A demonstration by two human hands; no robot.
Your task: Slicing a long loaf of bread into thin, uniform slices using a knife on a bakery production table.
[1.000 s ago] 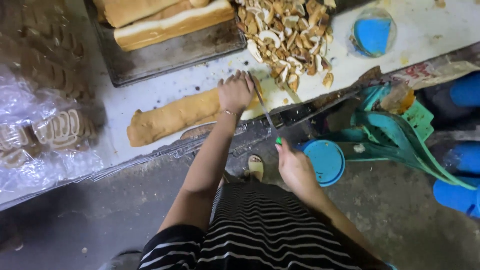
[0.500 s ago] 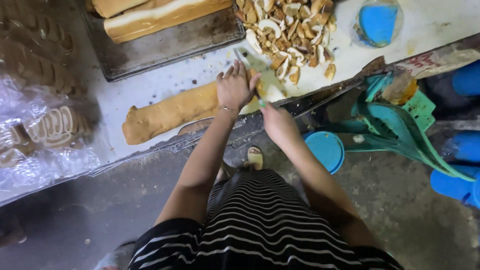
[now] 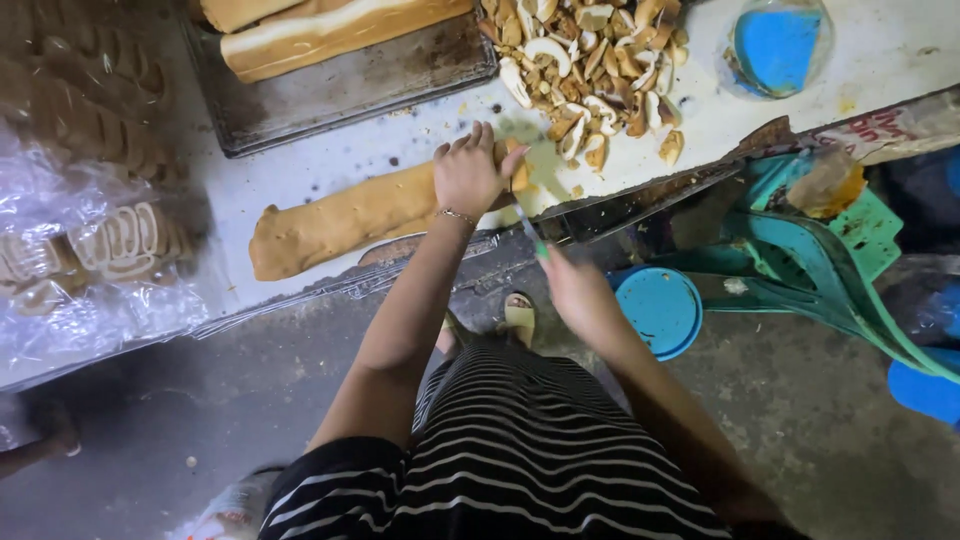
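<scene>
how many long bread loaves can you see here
3: one long brown loaf on the white table under the left hand, two pale loaves on the dark metal tray at top. Others may lie out of frame.

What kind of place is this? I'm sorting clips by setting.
Probably a small bakery workroom: a long loaf under the left hand, a knife in the right hand, a baking tray and bagged bread.
</scene>
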